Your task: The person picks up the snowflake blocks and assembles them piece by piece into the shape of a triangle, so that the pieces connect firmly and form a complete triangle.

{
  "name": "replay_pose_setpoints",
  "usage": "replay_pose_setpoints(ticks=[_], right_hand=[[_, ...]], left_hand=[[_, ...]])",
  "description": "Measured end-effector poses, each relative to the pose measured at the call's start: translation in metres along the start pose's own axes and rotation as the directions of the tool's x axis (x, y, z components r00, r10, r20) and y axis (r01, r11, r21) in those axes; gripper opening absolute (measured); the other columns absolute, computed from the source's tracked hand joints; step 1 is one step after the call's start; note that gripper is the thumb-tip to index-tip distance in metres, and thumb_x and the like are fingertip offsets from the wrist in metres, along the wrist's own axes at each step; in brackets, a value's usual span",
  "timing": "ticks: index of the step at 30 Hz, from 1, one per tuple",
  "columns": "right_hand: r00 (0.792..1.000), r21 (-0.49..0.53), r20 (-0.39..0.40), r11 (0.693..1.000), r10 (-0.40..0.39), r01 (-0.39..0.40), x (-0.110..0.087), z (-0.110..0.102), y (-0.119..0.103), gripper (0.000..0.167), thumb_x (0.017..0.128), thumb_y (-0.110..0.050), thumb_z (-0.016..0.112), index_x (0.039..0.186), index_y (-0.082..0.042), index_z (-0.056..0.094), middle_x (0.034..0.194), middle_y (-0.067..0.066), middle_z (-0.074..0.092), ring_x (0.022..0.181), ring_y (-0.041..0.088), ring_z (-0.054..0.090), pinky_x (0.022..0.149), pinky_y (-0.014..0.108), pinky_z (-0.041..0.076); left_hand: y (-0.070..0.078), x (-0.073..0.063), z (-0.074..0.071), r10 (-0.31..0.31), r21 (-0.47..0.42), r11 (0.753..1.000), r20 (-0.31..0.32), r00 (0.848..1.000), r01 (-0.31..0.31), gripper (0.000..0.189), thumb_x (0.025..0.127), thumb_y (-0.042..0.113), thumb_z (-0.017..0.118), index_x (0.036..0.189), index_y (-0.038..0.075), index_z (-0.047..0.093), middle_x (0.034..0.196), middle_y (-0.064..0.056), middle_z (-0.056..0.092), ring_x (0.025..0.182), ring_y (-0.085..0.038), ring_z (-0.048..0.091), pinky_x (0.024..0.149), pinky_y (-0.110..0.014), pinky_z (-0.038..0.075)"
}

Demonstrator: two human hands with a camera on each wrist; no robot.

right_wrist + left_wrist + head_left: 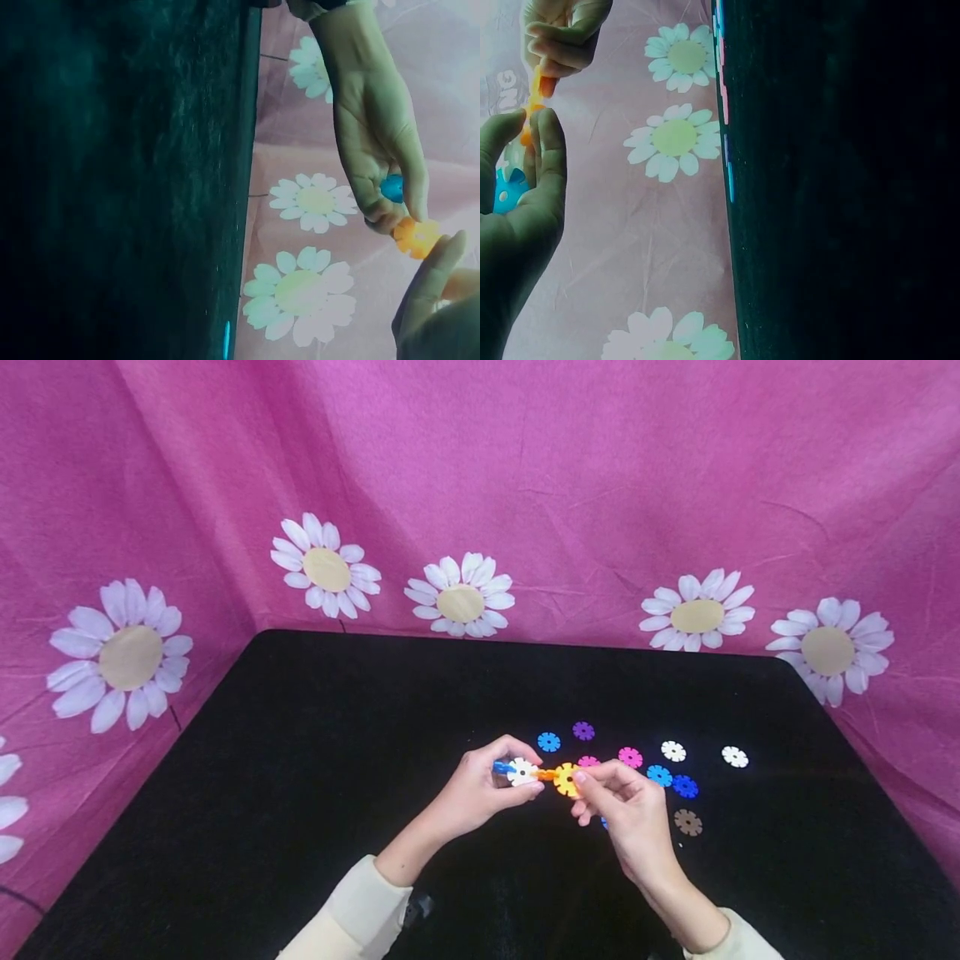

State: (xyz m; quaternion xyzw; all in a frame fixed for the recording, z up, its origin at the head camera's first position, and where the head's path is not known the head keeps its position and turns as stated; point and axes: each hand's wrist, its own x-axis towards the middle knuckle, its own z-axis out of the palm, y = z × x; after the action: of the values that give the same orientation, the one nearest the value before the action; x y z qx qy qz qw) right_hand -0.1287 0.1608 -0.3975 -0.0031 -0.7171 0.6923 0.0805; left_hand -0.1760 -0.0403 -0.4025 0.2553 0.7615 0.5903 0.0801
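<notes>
A short chain of notched plastic discs spans both hands above the table. It runs from a blue disc [502, 767] through a white disc [521, 772] and an edge-on orange disc [547, 774] to a yellow disc [567, 780]. My left hand [468, 789] holds the chain around the white disc, thumb below and fingers above. With thumb and fingertips, my right hand [633, 818] pinches the yellow disc at its right side. In the left wrist view the blue disc [510, 191] shows inside the left palm. The right wrist view shows the orange disc [411, 238] between the two hands.
Loose discs lie on the black table [337, 735] beyond and right of the hands: a purple disc [583, 731], a pink disc [630, 757], a white disc [735, 757], a brown disc [687, 822] and several others. Pink flowered cloth [570, 510] hangs behind the table.
</notes>
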Motion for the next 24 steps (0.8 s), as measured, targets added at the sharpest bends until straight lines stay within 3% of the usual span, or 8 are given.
replay_pose_setpoints(ticks=[11,17,24], right_hand=[[0.995,0.025,0.097,1.000,-0.007,0.005,0.0014,-0.0041,0.0020,0.019,0.090,-0.010,0.069,0.094,0.008,0.064,0.074,-0.002,0.072,0.055,0.014,0.066,0.055,0.018,0.054],[0.996,0.045,0.082,0.999,0.018,-0.021,-0.0006,-0.0023,0.0047,0.017,0.091,-0.013,0.068,0.092,0.004,0.065,0.070,-0.001,0.069,0.055,0.012,0.064,0.055,0.018,0.053],[0.996,0.055,0.085,0.999,-0.007,0.003,-0.0009,-0.0015,0.0057,0.015,0.092,-0.010,0.067,0.091,0.004,0.064,0.070,-0.001,0.069,0.054,0.012,0.063,0.053,0.017,0.052]], left_hand=[[0.0030,-0.0004,-0.0004,0.038,0.103,0.994,-0.031,0.999,-0.035,0.024,0.085,0.015,0.075,0.106,0.011,0.065,0.102,-0.007,0.072,0.087,-0.015,0.067,0.074,-0.022,0.058],[0.0014,0.0005,-0.0010,0.052,0.097,0.994,-0.036,0.998,-0.048,0.022,0.084,0.015,0.075,0.104,0.011,0.066,0.102,-0.007,0.072,0.086,-0.013,0.067,0.075,-0.022,0.057],[0.0020,0.0008,-0.0005,0.041,0.089,0.995,-0.044,0.998,-0.037,0.021,0.083,0.013,0.075,0.103,0.013,0.067,0.100,-0.003,0.073,0.083,-0.009,0.067,0.074,-0.024,0.059]])
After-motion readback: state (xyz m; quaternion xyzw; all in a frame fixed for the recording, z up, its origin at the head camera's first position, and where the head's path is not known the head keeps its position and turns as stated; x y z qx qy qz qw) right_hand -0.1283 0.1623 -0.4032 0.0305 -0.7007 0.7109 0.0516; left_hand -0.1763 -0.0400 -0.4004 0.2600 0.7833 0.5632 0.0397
